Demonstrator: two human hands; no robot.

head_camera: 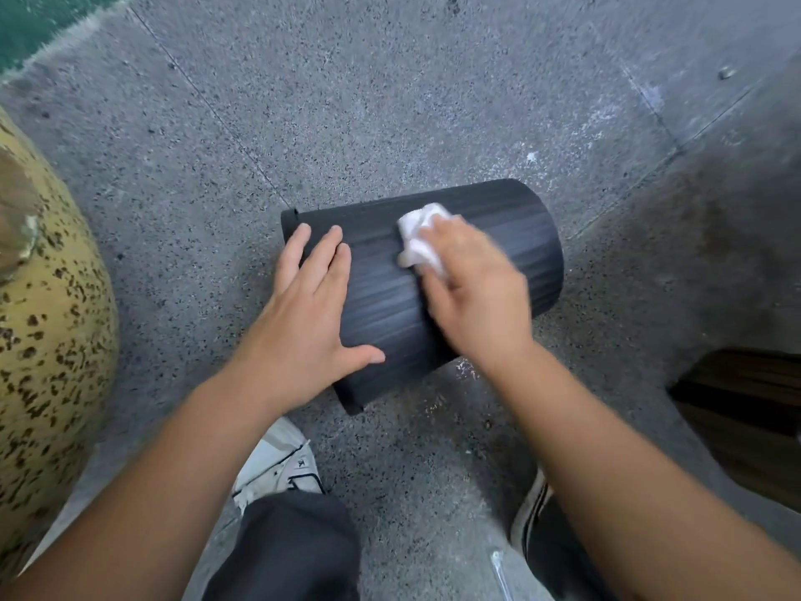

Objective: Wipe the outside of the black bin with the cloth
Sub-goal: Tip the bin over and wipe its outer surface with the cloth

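The black bin (381,292) lies on its side on the speckled grey floor, its ribbed wall facing up and its rim end toward the lower left. My left hand (312,305) rests flat on the bin near the rim, fingers spread, holding nothing. My right hand (477,292) presses a crumpled white cloth (418,240) against the upper middle of the bin's wall. The hand looks motion-blurred. Part of the cloth is hidden under my fingers.
A yellow-green mottled rounded object (47,331) bulges in at the left edge. A dark wooden surface (745,422) sits at the right. My white shoe (281,461) and black-and-white shoe (537,514) stand just below the bin. Green flooring (39,19) shows at top left.
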